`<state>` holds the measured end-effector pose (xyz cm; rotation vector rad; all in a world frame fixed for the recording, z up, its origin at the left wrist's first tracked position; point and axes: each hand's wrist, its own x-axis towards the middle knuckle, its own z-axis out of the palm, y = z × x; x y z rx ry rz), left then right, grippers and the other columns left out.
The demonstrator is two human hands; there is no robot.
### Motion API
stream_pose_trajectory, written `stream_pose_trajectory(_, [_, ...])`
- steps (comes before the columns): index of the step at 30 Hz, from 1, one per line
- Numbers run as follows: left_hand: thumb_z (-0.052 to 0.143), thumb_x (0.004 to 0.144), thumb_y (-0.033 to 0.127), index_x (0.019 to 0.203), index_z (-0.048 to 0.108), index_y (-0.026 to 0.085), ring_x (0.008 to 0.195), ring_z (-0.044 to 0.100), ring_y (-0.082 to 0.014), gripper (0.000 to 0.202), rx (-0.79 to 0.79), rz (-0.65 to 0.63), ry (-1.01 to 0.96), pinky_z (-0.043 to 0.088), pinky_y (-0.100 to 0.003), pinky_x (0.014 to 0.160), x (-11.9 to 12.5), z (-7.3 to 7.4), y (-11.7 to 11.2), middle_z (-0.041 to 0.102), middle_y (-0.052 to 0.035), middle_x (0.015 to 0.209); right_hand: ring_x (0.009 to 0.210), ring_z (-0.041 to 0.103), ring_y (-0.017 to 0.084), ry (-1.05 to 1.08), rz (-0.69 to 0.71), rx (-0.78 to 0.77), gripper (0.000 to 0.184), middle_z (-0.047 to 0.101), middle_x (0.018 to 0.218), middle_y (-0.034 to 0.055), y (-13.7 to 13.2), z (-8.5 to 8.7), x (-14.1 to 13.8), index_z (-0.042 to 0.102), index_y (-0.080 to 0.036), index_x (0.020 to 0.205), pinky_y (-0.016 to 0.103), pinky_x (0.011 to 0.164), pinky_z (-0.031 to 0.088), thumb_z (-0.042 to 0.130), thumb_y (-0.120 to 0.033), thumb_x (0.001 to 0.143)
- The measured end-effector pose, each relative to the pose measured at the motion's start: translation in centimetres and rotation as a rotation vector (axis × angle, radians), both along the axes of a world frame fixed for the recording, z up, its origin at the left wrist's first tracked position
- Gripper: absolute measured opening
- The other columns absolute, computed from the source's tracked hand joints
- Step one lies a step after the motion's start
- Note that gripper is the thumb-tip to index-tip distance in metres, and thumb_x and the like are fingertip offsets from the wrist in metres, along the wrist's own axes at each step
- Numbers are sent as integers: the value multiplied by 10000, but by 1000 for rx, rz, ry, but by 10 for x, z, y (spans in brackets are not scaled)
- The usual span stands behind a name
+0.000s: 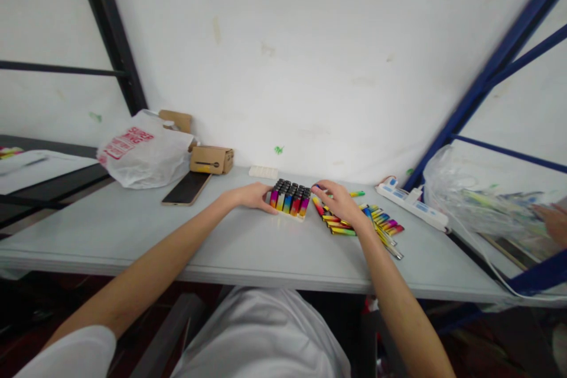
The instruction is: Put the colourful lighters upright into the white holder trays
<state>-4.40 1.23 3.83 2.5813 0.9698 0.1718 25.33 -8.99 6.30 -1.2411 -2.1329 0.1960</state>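
Observation:
A block of upright lighters (289, 203) with black tops and rainbow-coloured bodies stands in a low pale tray (297, 218) on the table. My left hand (257, 197) holds its left side, thumb at the front and the other fingers behind. At the right edge of the block, my right hand (335, 198) is closed in a pinch on a lighter (316, 186), of which only a small dark-blue part shows. Under and beyond that hand lies a loose pile of coloured lighters (386, 223), several pointing towards the front right.
Behind the block lies a white slotted tray (263, 172). To the left are a phone (186, 188), a small cardboard box (211, 160) and a white plastic bag (144, 150). A power strip (413, 203) lies right; past the blue frame (476, 85), another person's hand (553, 223) shows near a clear bag.

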Motion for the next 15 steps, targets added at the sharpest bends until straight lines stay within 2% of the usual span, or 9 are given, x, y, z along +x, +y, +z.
stream_pose_trajectory(3, [769, 723, 685, 1132, 705, 173, 795, 654, -210, 659, 8, 0, -2, 463, -258, 700, 0, -1, 0, 740, -31, 928, 838, 651, 201, -46, 12, 21, 448, 743, 926, 83, -8, 12, 0, 742, -181, 942, 295, 777, 479, 508, -552, 1031])
stream_pose_trajectory(6, [765, 721, 692, 1146, 705, 175, 777, 648, -209, 671, 15, -1, -5, 460, -262, 689, 0, -2, 1, 734, -29, 912, 691, 655, 184, -3, 62, -118, 451, 739, 760, 36, -15, 19, -4, 733, -184, 934, 282, 690, 481, 534, -581, 1012])
stream_pose_trajectory(9, [764, 721, 692, 1146, 707, 182, 769, 643, -206, 666, 16, -6, -8, 459, -261, 683, 0, -2, 1, 732, -26, 903, 668, 695, 188, 21, 141, -259, 419, 766, 745, 28, -16, 17, -7, 721, -185, 940, 270, 658, 493, 600, -584, 971])
stream_pose_trajectory(15, [782, 714, 685, 1152, 709, 191, 779, 649, -205, 664, 12, 0, -12, 462, -258, 688, 0, -3, 1, 743, -27, 923, 705, 741, 203, -22, 99, -311, 362, 798, 779, 41, -7, 6, -7, 646, -200, 871, 263, 645, 498, 657, -556, 936])
